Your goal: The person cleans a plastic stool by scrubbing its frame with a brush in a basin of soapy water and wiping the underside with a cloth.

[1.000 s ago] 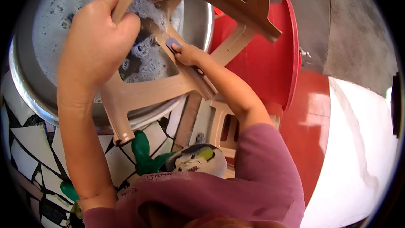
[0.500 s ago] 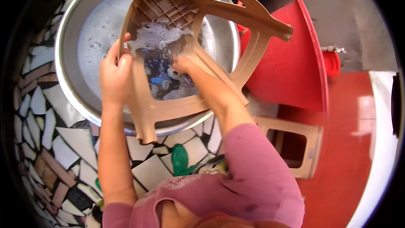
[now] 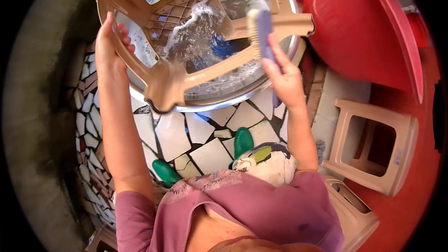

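Left hand [image 3: 112,44] is gripping the stool [image 3: 166,83] by an edge, right hand [image 3: 286,80] is clutching a brush [image 3: 264,32]. Legs are poking past the tub rim [image 3: 228,103].

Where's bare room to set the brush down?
Bare mosaic floor lies between the metal basin and the green shoes. Also bare: red floor right of the beige stool below the red tub. Over the basin it is crowded: the left hand grips the held stool, with the brush in the right hand.
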{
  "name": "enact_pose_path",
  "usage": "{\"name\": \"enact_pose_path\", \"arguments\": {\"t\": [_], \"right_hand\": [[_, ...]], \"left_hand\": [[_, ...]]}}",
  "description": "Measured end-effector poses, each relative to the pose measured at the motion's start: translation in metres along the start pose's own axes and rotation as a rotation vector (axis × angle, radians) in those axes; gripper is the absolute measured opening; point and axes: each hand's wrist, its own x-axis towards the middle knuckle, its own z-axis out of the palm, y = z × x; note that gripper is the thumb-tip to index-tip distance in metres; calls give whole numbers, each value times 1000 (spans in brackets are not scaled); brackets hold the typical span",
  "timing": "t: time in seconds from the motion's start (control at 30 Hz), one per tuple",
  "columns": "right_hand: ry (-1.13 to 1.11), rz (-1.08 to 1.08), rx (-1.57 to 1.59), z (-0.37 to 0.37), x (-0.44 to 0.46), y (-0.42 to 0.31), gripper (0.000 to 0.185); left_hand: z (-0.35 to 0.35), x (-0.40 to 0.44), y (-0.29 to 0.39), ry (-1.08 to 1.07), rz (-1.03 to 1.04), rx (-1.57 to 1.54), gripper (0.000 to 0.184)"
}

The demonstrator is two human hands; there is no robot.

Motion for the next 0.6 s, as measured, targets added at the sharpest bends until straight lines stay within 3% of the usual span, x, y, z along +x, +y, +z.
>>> {"name": "enact_pose_path", "arguments": {"t": [0.07, 0.13, 0.2, 0.27, 0.33, 0.37, 0.47, 0.5, 0.53, 0.6], "right_hand": [[53, 162, 238, -17, -7, -6, 53], [120, 86, 465, -21, -3, 17, 56], [164, 127, 822, -19, 2, 35, 60], [202, 212, 873, -16, 11, 46, 61], [221, 302, 926, -6, 12, 52, 62], [238, 365, 939, 0, 14, 57, 62], [229, 423, 1015, 12, 26, 69, 62], [237, 434, 1028, 17, 31, 72, 61], [244, 444, 1038, 21, 36, 75, 60], [237, 460, 1018, 32, 41, 81, 61]], "left_hand": [[6, 17, 21, -14, 11, 94, 51], [22, 24, 43, 11, -25, 99, 49], [28, 34, 63, -116, -104, -114, 56], [36, 30, 56, -211, 71, -269, 59], [-3, 60, 39, -469, 263, -197, 55], [-21, 72, 18, -203, 334, -128, 49], [-152, 153, -84, 22, 123, 168, 23], [-90, 69, -95, 225, -56, 46, 19], [-91, 56, -108, 70, -54, 118, 17], [-96, 35, -123, 37, -31, 161, 20]]}}
